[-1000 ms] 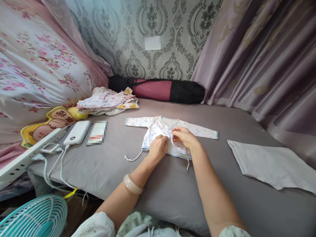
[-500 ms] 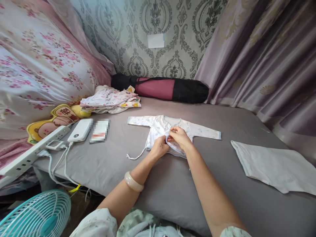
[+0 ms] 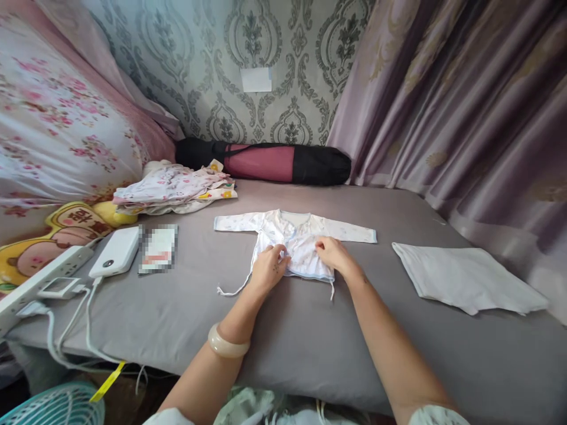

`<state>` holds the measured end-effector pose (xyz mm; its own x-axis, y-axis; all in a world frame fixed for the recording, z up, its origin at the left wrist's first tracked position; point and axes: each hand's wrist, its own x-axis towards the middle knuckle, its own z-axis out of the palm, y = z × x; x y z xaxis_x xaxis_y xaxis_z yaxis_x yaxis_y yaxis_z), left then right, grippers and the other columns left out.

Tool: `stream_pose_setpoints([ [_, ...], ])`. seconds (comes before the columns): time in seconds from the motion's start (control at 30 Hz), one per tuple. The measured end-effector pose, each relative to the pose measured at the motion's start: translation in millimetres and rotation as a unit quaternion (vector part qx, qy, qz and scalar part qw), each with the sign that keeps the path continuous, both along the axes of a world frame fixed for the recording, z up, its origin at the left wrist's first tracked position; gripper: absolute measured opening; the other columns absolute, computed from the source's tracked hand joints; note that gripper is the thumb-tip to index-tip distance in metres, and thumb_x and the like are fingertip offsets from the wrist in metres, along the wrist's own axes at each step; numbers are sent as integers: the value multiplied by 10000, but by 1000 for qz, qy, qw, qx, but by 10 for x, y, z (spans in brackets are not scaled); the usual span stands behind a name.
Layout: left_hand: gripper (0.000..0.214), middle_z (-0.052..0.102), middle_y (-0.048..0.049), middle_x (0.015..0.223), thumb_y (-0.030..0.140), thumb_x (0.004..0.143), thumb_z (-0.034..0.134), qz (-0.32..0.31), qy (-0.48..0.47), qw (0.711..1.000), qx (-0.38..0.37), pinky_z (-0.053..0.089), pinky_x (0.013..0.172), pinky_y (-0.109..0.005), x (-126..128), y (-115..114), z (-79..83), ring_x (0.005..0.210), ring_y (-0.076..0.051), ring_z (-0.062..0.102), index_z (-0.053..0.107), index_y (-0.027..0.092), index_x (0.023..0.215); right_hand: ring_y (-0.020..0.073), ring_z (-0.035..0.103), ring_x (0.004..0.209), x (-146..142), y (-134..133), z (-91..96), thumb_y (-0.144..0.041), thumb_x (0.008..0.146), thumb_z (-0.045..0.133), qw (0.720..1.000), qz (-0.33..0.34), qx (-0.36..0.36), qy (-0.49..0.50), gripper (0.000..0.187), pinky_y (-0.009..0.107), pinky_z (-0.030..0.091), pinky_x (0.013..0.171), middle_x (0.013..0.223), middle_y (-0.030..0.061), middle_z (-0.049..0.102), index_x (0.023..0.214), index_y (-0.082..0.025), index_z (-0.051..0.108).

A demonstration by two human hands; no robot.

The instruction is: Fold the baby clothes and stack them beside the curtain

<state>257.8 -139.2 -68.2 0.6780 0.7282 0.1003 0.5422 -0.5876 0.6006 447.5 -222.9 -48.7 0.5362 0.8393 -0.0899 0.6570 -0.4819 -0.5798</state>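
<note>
A small white baby shirt [image 3: 295, 227] with pale prints and light blue trim lies front up on the grey sheet, both sleeves spread out. Low on the shirt's front, the curled fingers of my left hand [image 3: 268, 268] pinch the cloth near the overlapping flap. My right hand [image 3: 335, 257] grips the shirt's side edge below the right sleeve, thumb and fingers together. A thin white tie string [image 3: 233, 293] trails from the left side onto the sheet. Another short tie [image 3: 332, 291] hangs from the bottom right corner. My fingers cover part of the lower front.
Folded white cloth [image 3: 465, 277] lies on the right. At the left are a power strip [image 3: 48, 283], a white power bank [image 3: 116, 252] with cables and a blurred packet [image 3: 158, 249]. Behind sit piled clothes [image 3: 172, 186] and a long black-and-red bag [image 3: 261, 163]. A fan [image 3: 57, 407] stands lower left.
My hands have moved apart; the right one has shifted outward to the shirt's side. The front flap, lifted before, now lies flatter across the shirt. The view has swung slightly right.
</note>
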Motion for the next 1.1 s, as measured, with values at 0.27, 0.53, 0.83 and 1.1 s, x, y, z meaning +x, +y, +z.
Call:
stream_pose_setpoints([
  [0.27, 209, 654, -82, 907, 345, 893, 515, 11, 69, 997, 23, 438, 718, -300, 46, -2, 56, 869, -224, 611, 649, 204, 815, 132, 568, 694, 89, 468, 265, -175, 819, 477, 990, 68, -14, -125, 228, 206, 325, 571, 696, 4, 639, 697, -187, 669],
  [0.53, 406, 536, -158, 1328, 408, 872, 556, 10, 44, 989, 139, 351, 1041, -445, -8, 197, -103, 1274, -317, 441, 550, 167, 1200, 251, 664, 906, -8, 1314, 165, -146, 690, 640, 987, 27, -110, -114, 208, 260, 453, 698, 881, 125, 714, 886, -160, 708],
  [0.83, 746, 244, -237, 1542, 572, 920, 351, 6, 127, 989, 81, 147, 1157, -515, 99, 91, -196, 1448, -361, 151, 294, 76, 1475, 260, 697, 767, 37, 1356, 135, -245, 677, 704, 979, 39, -174, -100, 240, 285, 493, 638, 801, 135, 718, 891, -136, 709],
  [1.1, 835, 90, -243, 1569, 633, 896, 332, 10, 211, 976, 52, 106, 1153, -539, 100, 80, -87, 1456, -357, 48, 199, 87, 1514, 282, 609, 1097, -25, 1229, 131, -136, 771, 593, 970, 4, -154, -187, 353, 333, 452, 869, 1110, 194, 669, 1118, -127, 658],
])
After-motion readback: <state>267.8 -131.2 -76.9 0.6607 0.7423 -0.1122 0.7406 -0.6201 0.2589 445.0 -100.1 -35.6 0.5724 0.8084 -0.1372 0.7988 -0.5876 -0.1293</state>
